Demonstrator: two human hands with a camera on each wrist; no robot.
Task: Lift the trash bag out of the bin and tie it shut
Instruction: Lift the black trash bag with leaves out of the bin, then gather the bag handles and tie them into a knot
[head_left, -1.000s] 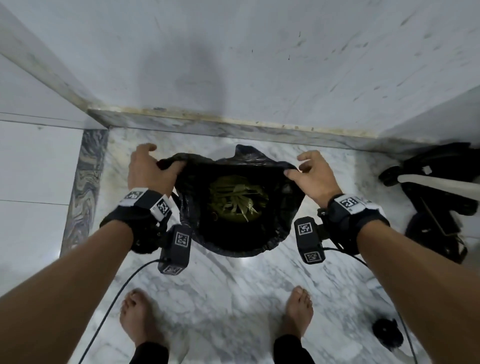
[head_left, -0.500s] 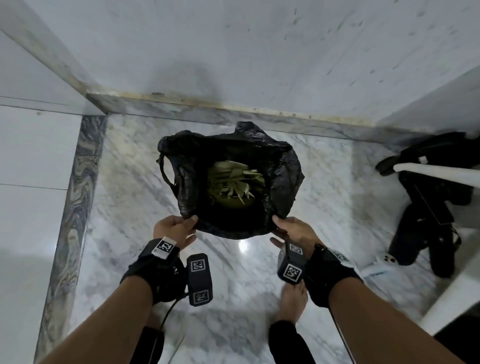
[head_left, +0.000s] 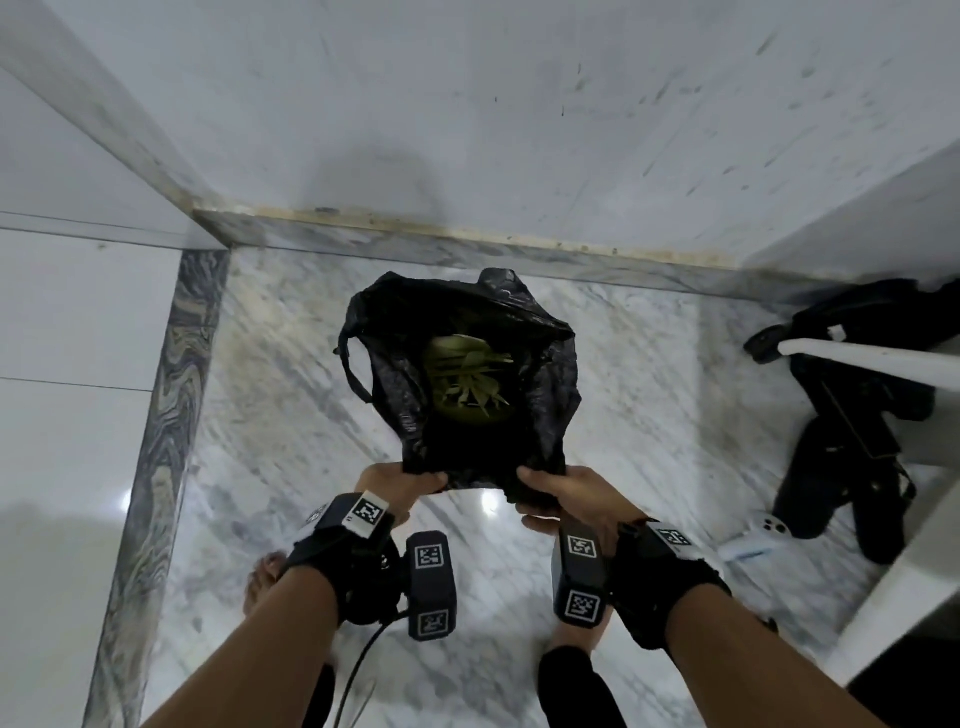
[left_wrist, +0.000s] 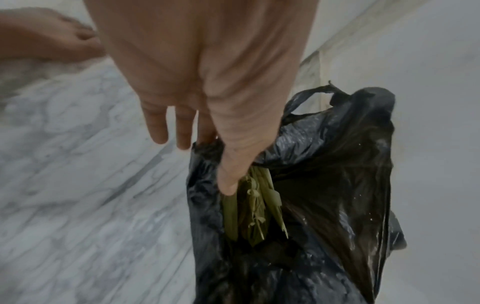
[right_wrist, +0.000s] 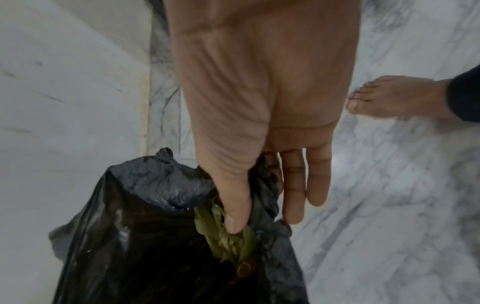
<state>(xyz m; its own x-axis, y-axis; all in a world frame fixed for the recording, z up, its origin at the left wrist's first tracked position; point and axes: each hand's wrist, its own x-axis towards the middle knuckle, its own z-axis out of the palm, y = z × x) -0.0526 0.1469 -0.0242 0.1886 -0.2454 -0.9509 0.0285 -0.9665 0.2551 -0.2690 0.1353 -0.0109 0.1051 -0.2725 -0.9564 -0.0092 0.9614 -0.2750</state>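
The black trash bag (head_left: 395, 395) is open at the mouth, with green leaves (head_left: 467, 379) inside. No bin shows around it. My left hand (head_left: 410, 480) pinches the near rim at its left corner. In the left wrist view the left hand (left_wrist: 215, 164) has its thumb inside the bag (left_wrist: 324, 185) over the leaves (left_wrist: 254, 205) and its fingers outside. My right hand (head_left: 545, 488) pinches the near rim at the right corner. In the right wrist view the right hand (right_wrist: 259, 205) has its thumb inside the bag (right_wrist: 142, 226) by the leaves (right_wrist: 226, 240).
A grey wall (head_left: 467, 130) with a marble skirting stands just behind the bag. Black gear (head_left: 852, 415) and a white bar (head_left: 872, 358) lie at the right, with a small white device (head_left: 769, 530) on the marble floor (head_left: 260, 415). My bare feet stand below my hands.
My hands left the left and right sides of the rim and came to its near edge. They now pinch it closer together, and the bag's mouth has drawn narrower.
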